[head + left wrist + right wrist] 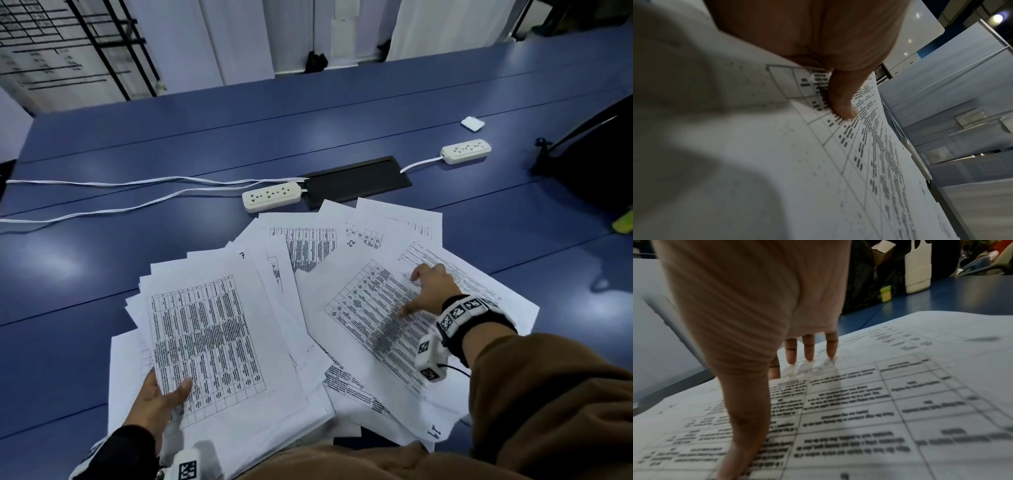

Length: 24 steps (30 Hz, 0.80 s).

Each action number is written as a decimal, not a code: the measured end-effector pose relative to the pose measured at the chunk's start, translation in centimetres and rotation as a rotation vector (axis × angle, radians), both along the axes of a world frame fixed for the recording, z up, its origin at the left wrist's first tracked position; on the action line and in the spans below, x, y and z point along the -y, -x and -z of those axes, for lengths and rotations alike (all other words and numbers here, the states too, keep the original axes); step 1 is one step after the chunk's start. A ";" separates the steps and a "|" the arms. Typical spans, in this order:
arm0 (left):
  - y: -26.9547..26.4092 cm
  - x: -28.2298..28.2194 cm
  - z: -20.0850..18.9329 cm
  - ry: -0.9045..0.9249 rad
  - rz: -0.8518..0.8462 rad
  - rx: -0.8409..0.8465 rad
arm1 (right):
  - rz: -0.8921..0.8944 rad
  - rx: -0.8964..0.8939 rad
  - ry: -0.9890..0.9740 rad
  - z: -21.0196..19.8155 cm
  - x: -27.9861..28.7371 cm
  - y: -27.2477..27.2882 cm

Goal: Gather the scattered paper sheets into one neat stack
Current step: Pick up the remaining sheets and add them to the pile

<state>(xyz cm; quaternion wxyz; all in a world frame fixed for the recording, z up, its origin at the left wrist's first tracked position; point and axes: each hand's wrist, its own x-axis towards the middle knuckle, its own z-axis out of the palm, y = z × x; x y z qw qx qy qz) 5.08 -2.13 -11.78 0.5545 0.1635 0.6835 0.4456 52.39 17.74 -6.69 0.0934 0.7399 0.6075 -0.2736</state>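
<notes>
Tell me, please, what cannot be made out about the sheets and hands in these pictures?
- Printed text on the sheets: too small in the head view, blurred in both wrist views.
- Left hand fingers: hidden under the pile it holds, only the thumb shows.
- Sheet count: overlapping hides it.
- Right hand fingertips' contact: blurred in the right wrist view.

Dim overhead light; soft glare patches on table (85, 263); wrist views blurred; edges distorted.
</notes>
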 end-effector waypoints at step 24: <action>2.7 1.0 4.1 0.039 0.017 0.040 | 0.009 0.038 0.063 -1.6 0.9 1.4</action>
